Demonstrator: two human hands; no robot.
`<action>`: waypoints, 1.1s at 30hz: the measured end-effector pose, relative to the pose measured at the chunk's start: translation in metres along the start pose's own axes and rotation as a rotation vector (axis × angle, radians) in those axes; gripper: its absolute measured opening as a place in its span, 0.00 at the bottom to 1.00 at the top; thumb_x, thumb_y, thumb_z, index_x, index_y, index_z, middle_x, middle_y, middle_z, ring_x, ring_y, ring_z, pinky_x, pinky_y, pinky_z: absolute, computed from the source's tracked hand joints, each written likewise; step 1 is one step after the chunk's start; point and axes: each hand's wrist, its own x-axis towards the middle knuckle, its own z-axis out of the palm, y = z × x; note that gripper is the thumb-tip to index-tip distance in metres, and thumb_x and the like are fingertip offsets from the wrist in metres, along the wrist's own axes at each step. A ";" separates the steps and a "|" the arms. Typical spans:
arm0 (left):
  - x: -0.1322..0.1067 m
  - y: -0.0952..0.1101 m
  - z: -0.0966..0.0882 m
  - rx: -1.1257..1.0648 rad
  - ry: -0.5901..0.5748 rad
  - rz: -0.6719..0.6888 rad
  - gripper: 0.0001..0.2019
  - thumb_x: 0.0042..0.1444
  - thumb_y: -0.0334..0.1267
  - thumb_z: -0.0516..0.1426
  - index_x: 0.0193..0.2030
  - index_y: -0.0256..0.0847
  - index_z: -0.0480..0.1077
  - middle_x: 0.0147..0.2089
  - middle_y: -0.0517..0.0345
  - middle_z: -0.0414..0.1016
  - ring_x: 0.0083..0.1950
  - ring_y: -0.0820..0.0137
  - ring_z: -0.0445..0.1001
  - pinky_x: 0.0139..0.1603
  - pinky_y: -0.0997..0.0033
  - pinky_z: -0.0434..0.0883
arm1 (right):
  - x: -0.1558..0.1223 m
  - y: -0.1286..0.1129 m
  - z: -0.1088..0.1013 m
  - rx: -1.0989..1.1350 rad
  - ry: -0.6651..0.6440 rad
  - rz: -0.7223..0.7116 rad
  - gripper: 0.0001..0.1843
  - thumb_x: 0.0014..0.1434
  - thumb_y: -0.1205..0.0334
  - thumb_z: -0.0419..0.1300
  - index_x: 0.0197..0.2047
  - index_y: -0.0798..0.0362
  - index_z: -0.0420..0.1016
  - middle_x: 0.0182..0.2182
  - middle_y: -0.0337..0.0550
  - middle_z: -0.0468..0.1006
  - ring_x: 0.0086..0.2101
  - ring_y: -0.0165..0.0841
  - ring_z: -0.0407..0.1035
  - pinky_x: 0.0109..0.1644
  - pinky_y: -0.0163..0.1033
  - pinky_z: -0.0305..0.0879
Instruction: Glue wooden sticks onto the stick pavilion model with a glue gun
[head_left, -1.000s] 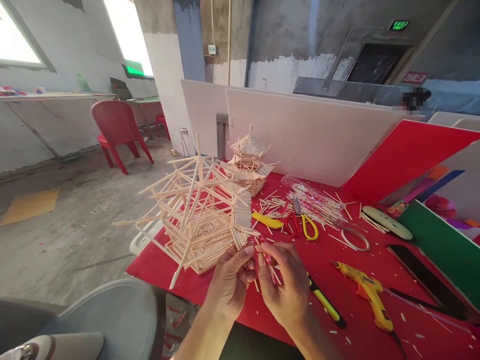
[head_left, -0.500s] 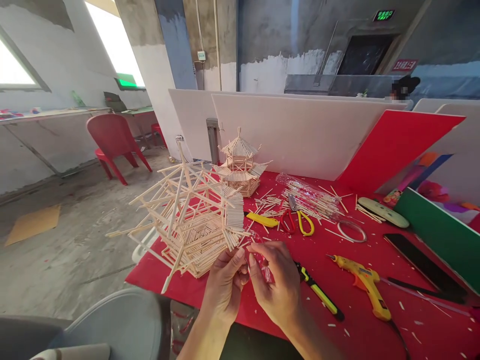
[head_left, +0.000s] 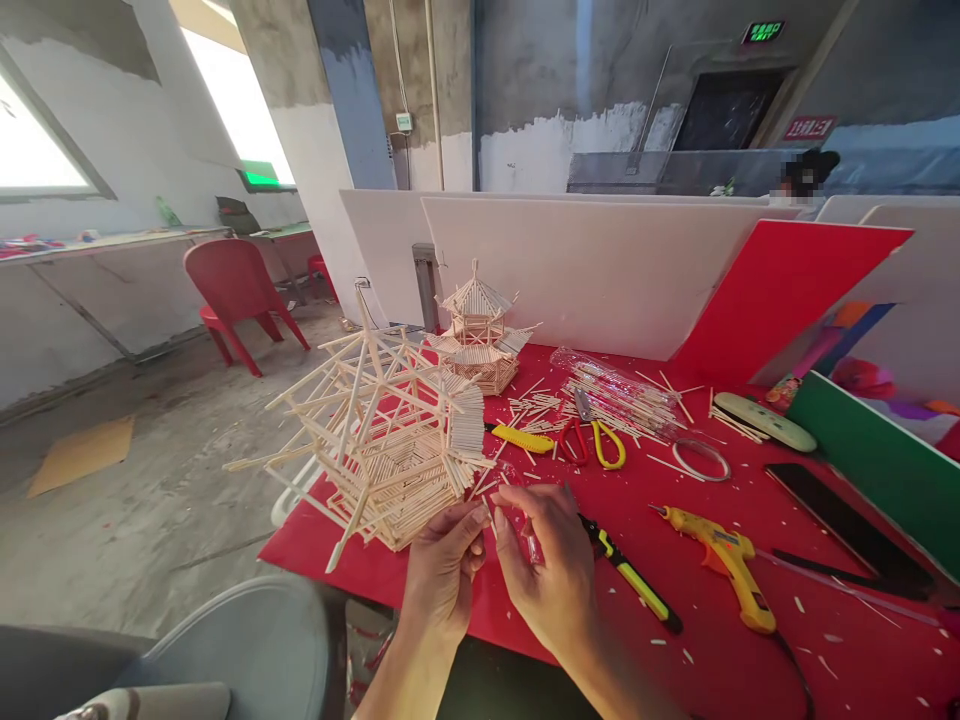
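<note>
My left hand and my right hand meet over the near edge of the red table, fingertips pinched together around a small clear plastic packet of thin sticks. Just left of my hands stands a large unfinished stick model with a roof frame of crossing sticks. A smaller finished stick pagoda stands behind it.
On the table lie a yellow-black utility knife, a yellow glue gun, red and yellow scissors, a yellow cutter, a bag of sticks, a tape ring and a phone. Foam boards stand behind. A red chair is far left.
The view shifted slightly; my hands drew a little nearer and lower, still pinching the small packet between them. The models and tools have not moved.
</note>
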 end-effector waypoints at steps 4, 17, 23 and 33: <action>-0.005 0.002 0.004 -0.002 -0.009 0.015 0.14 0.35 0.34 0.73 0.28 0.36 0.75 0.19 0.66 0.68 0.20 0.82 0.63 0.19 0.83 0.58 | 0.007 0.000 0.007 -0.095 -0.010 0.059 0.07 0.65 0.65 0.58 0.45 0.50 0.74 0.35 0.43 0.80 0.36 0.35 0.71 0.43 0.43 0.67; -0.006 0.018 0.004 -0.091 -0.066 0.024 0.06 0.44 0.33 0.66 0.31 0.35 0.77 0.29 0.59 0.74 0.26 0.78 0.65 0.24 0.79 0.63 | 0.017 0.007 0.024 0.182 -0.163 0.281 0.14 0.68 0.56 0.54 0.40 0.50 0.79 0.34 0.43 0.81 0.35 0.32 0.75 0.37 0.34 0.71; -0.003 0.021 0.006 -0.118 -0.085 0.015 0.08 0.45 0.36 0.67 0.31 0.36 0.77 0.28 0.59 0.73 0.26 0.77 0.65 0.24 0.78 0.63 | 0.017 0.009 0.025 0.275 -0.192 0.368 0.14 0.66 0.53 0.56 0.42 0.51 0.80 0.35 0.44 0.81 0.35 0.33 0.76 0.36 0.34 0.72; 0.002 0.016 0.003 -0.128 -0.099 -0.001 0.08 0.46 0.38 0.66 0.27 0.35 0.76 0.23 0.60 0.69 0.24 0.78 0.63 0.23 0.79 0.61 | 0.016 0.008 0.024 0.257 -0.245 0.403 0.14 0.66 0.52 0.55 0.39 0.51 0.78 0.34 0.44 0.80 0.33 0.32 0.75 0.32 0.32 0.70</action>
